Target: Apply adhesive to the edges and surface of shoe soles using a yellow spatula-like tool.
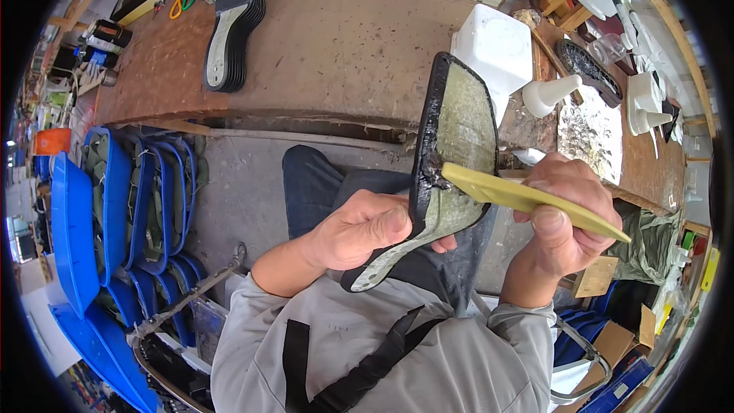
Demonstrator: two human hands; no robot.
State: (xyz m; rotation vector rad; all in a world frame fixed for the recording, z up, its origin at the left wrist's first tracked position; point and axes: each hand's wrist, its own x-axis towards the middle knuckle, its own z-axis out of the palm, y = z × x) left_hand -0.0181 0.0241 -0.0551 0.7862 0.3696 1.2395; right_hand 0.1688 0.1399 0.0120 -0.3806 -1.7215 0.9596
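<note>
Touching the sole (462,122) is a spreader (493,189) the right hand (573,183) holds

The sole (463,118) partly hides the left hand (358,231); lower edge crops shirt (474,356).

"Can you read any writing from where you are?"

"Not a word that I'd swear to. There's a faint line of small lettering on the chest of the grey shirt (459,356) — pale, and too weak to make out."

"And down in the lower right corner?"

"A small white label (621,391) on the blue box (636,375). Whatever is printed on it is too tiny to read."

"What about that yellow thing (709,269) by the right edge?"

"It seems to carry some dark marks — letters or just a pattern, I can't tell which."

"So nothing legible, then?"

"Nothing: no word or number comes out clearly."
</note>
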